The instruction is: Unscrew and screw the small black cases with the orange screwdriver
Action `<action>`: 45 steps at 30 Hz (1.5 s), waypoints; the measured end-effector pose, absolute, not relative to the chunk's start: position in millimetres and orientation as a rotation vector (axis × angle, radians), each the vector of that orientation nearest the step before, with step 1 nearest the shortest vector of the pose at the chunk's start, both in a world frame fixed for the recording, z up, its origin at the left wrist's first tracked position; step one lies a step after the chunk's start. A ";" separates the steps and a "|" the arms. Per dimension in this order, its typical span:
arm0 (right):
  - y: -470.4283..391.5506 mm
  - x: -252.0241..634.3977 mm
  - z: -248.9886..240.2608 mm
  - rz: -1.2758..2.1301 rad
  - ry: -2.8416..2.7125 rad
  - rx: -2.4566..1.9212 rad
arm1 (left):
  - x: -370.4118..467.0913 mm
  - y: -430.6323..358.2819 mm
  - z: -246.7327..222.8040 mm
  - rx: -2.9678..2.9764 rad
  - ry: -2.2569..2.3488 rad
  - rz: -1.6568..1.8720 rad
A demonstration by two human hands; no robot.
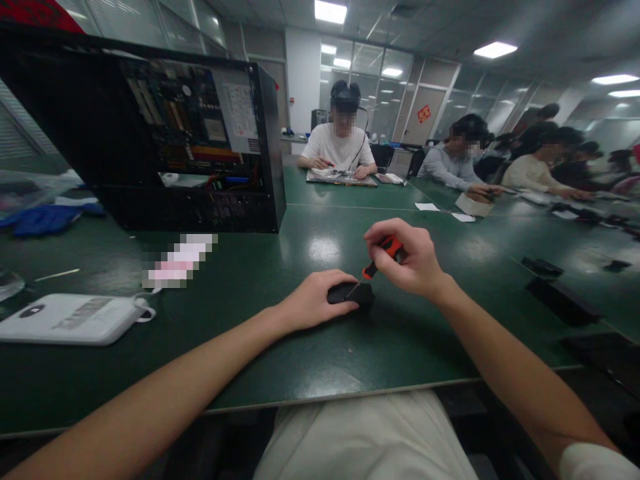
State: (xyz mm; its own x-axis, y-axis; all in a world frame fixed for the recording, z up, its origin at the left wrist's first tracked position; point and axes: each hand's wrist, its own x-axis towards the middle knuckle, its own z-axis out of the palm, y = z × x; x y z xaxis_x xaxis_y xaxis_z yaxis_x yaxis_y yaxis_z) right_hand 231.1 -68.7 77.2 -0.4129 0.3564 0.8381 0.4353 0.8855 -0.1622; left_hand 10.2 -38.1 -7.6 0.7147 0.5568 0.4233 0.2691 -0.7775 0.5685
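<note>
Near edge of the table [320, 380] is crossed by both forearms; a strip of green top is left between that edge and the mouse [362, 297]. Mouse is gripped flat on the table by the left hand [316, 300], thumb and fingers along its sides. Screwdriver [370, 269] is grasped in the right hand [411, 259], tilted, tip held at the mouse; exact contact can't be confirmed. Left side is bounded by a white power bank [65, 321], right side by a black box [565, 301], both well apart from the hands. Forward-left is blocked by the computer case [273, 150]. Straight ahead, room is left up to a board [320, 179], handled by a person [341, 143] opposite.
</note>
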 end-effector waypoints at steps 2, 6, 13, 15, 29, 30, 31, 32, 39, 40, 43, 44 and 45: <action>-67.7 232.0 77.2 -0.087 -2.049 -0.597 | 10.3 -37.9 -8.2 2.439 0.635 0.808; -68.7 232.0 83.7 -0.062 -2.120 -0.631 | 10.6 -39.6 -5.7 2.441 0.650 0.802; -84.0 220.3 119.9 0.123 -2.459 -0.624 | -1.8 -35.8 2.7 2.496 0.643 0.759; -87.9 216.6 128.5 0.115 -2.559 -0.633 | -6.6 -32.4 3.7 2.508 0.645 0.766; -86.5 237.7 129.8 0.182 -2.590 -0.764 | -2.4 -40.1 2.1 2.540 0.690 0.705; -85.8 239.5 128.2 0.145 -2.570 -0.794 | -2.1 -39.8 1.2 2.543 0.695 0.704; -85.3 241.1 126.5 0.114 -2.544 -0.820 | -1.9 -39.5 0.4 2.545 0.699 0.704; -85.0 242.5 124.7 0.096 -2.518 -0.830 | -1.7 -39.4 -0.1 2.546 0.702 0.707; -90.0 249.2 120.3 0.217 -2.507 -0.765 | -1.3 -40.4 1.9 2.536 0.693 0.728; -90.0 250.1 119.6 0.200 -2.506 -0.783 | -1.4 -40.6 2.5 2.536 0.693 0.725; -87.4 254.0 115.3 0.159 -2.475 -0.855 | -2.3 -40.7 4.0 2.535 0.699 0.726; -86.2 255.9 113.3 0.160 -2.460 -0.882 | -2.8 -40.8 4.6 2.533 0.702 0.727; -85.0 258.3 111.2 0.157 -2.446 -0.909 | -3.3 -40.9 5.3 2.530 0.705 0.729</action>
State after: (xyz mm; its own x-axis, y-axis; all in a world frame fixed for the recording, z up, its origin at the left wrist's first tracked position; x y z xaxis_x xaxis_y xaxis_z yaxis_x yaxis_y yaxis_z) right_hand 258.3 -85.0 111.2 -0.6386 0.6368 0.4320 0.5762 0.7678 -0.2801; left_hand -3.3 -40.9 5.3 0.7347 0.5681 0.3707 0.3518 -0.7864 0.5078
